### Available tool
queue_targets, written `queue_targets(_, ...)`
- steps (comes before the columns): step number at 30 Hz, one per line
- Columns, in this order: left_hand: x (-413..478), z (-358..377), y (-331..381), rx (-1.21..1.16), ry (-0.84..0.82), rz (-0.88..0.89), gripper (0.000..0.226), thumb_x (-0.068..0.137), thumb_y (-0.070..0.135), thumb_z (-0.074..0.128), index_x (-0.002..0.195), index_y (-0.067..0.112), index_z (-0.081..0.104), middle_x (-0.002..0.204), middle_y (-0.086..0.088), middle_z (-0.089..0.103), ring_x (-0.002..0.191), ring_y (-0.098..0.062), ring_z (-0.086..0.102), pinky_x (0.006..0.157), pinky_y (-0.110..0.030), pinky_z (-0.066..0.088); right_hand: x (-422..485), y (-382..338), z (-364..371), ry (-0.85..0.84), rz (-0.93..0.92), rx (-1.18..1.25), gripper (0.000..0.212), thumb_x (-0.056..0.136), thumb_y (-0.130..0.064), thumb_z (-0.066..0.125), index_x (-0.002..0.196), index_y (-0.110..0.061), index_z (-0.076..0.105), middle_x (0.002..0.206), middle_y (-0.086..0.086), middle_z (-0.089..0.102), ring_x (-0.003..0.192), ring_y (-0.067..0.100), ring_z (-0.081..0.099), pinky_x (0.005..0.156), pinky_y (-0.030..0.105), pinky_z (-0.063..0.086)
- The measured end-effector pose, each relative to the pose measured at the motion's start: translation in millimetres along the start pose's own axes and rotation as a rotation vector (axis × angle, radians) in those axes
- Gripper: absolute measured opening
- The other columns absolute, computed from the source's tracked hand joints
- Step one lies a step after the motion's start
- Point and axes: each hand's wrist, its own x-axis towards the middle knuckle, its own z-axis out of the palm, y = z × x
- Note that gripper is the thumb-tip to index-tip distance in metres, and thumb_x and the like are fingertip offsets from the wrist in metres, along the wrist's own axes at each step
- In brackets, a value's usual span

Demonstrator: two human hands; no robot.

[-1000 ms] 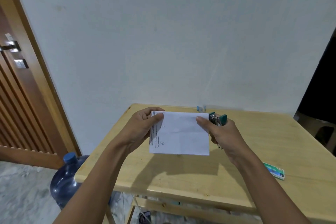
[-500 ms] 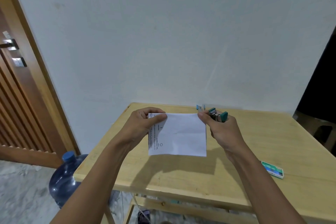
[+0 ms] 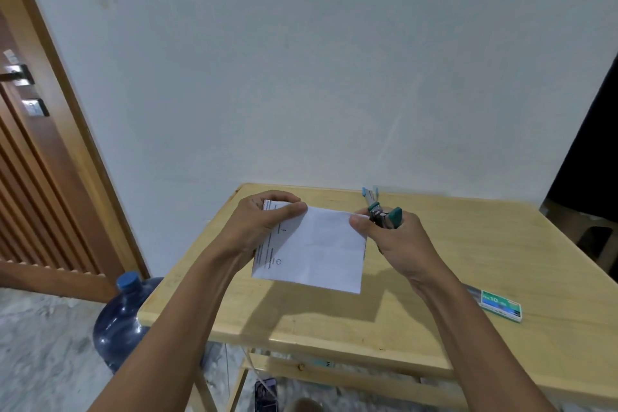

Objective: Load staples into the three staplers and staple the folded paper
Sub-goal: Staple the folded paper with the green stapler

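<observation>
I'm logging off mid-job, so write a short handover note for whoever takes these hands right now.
Left hand pinches the folded paper at its top left corner.
Right hand grips the green stapler, thumb on the paper's top right corner.
A blue stapler lies at the far edge of the table, the staple box at right; no third stapler shows.
No staple visible in the paper. To do: staple it; loading cannot be judged.

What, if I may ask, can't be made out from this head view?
Head view only:
green stapler: mostly hidden inside the grip of the right hand; whether it bites the folded paper is unclear.
blue object behind it: too small to identify.
staple box: lettering too small.
</observation>
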Motion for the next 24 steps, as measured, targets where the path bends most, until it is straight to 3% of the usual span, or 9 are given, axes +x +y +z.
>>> queue_targets(2, -1.3, -2.3, -6.5, -0.075, -0.064, -0.028, 0.016, 0.078, 0.021, 0.079, 0.092, 0.014, 0.075, 0.086, -0.002, 0.075, 0.074, -0.02, 0.07, 0.061, -0.027, 0.054, 1.7, -3.3, -0.5, 0.075, 0.011, 0.054, 0.007, 0.09, -0.017, 0.07, 0.091, -0.01, 0.073, 0.04, -0.02, 0.047, 0.037, -0.003, 0.045, 0.042, 0.006, 0.031)
queue_targets(6, -4.1, -10.5, -20.4, -0.034, -0.192, -0.094, 0.037, 0.08, 0.022, 0.074, 0.112, 0.005, 0.073, 0.113, -0.011, 0.074, 0.104, -0.026, 0.071, 0.084, -0.03, 0.057, 3.3, -5.5, -5.9, 0.152, 0.026, 0.113, 0.009, 0.091, -0.014, 0.069, 0.094, -0.007, 0.072, 0.039, -0.021, 0.048, 0.035, -0.004, 0.045, 0.039, 0.006, 0.031)
queue_targets(9, -0.1, -11.7, -20.3, -0.049, -0.122, -0.058, 0.031, 0.085, 0.021, 0.071, 0.11, 0.002, 0.072, 0.11, -0.014, 0.074, 0.095, -0.023, 0.072, 0.082, -0.029, 0.058, 3.0, -0.8, -4.1, 0.162, 0.049, 0.113, 0.006, 0.091, -0.018, 0.069, 0.091, -0.013, 0.073, 0.04, -0.02, 0.049, 0.038, -0.002, 0.044, 0.04, 0.006, 0.03)
queue_targets(13, -2.7, 1.3, -25.1, -0.314, -0.043, -0.017, 0.031, 0.091, 0.022, 0.064, 0.114, 0.0, 0.067, 0.101, -0.01, 0.072, 0.069, -0.013, 0.069, 0.08, -0.031, 0.059, 8.1, 6.6, -1.3, 0.263, 0.101, 0.203, 0.016, 0.087, -0.03, 0.073, 0.093, -0.016, 0.075, 0.056, -0.006, 0.038, 0.051, 0.014, 0.03, 0.043, 0.021, 0.025)
queue_targets(15, -8.7, 11.4, -37.0, -0.42, -0.129, -0.027, 0.036, 0.092, 0.026, 0.067, 0.12, 0.004, 0.064, 0.111, -0.011, 0.072, 0.082, -0.019, 0.071, 0.088, -0.037, 0.057, 9.3, 7.0, 1.7, 0.286, 0.109, 0.248, 0.018, 0.085, -0.031, 0.074, 0.094, -0.015, 0.075, 0.061, -0.002, 0.036, 0.053, 0.016, 0.029, 0.043, 0.022, 0.024)
queue_targets(17, -15.6, 25.8, -48.3, -0.487, -0.186, -0.089, 0.044, 0.08, 0.033, 0.076, 0.114, 0.007, 0.066, 0.115, -0.015, 0.07, 0.091, -0.029, 0.068, 0.089, -0.04, 0.057, 9.4, 5.5, 6.8, 0.287, 0.094, 0.301, 0.014, 0.086, -0.029, 0.074, 0.092, -0.017, 0.075, 0.061, -0.002, 0.033, 0.053, 0.016, 0.026, 0.043, 0.021, 0.023)
queue_targets(20, -21.4, 48.8, -57.0, -0.533, -0.141, -0.16, 0.045, 0.074, 0.026, 0.084, 0.106, 0.001, 0.065, 0.1, -0.018, 0.071, 0.079, -0.028, 0.068, 0.076, -0.034, 0.059, 8.9, 3.2, 13.2, 0.294, 0.09, 0.351, 0.013, 0.086, -0.027, 0.074, 0.093, -0.016, 0.076, 0.056, -0.006, 0.031, 0.052, 0.014, 0.024, 0.043, 0.02, 0.025)
queue_targets(24, -22.2, 60.8, -55.2, -0.484, -0.067, -0.17, 0.036, 0.073, 0.016, 0.078, 0.099, -0.006, 0.068, 0.085, -0.019, 0.071, 0.065, -0.022, 0.068, 0.067, -0.029, 0.059, 6.1, 2.9, 16.5, 0.296, 0.088, 0.337, 0.009, 0.088, -0.028, 0.072, 0.09, -0.019, 0.075, 0.047, -0.016, 0.04, 0.05, 0.011, 0.033, 0.048, 0.018, 0.031)
